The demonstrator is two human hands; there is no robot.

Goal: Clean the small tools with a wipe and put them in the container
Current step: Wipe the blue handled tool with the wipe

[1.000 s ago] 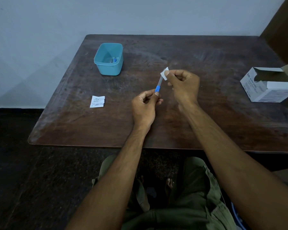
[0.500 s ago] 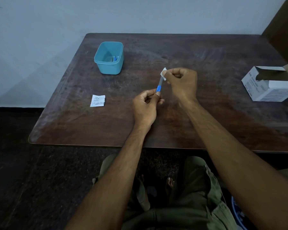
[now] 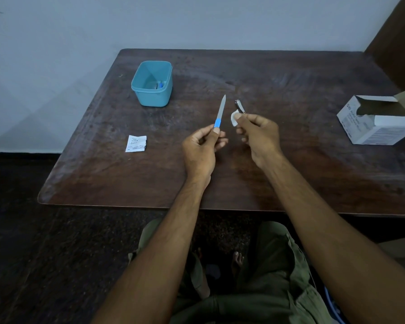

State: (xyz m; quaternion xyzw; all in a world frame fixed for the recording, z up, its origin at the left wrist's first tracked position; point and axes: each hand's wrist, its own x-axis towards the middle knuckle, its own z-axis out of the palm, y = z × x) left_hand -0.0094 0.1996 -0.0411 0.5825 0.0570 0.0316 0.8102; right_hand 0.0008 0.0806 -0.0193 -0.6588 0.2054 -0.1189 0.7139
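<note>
From the head view, my left hand (image 3: 202, 146) pinches the blue handle of a file (image 3: 220, 111), blade angled up and away over the table's (image 3: 290, 183) middle. My right hand (image 3: 258, 134), just beside it, has its fingers closed on a small white wipe (image 3: 233, 118), apart from the file. A clipper (image 3: 240, 106) lies on the table just beyond the wipe. The tub (image 3: 153, 83) stands toward the far left corner, something small inside. A torn sachet (image 3: 136, 143) lies near the left edge; an open box (image 3: 379, 120) sits at the right edge.
</note>
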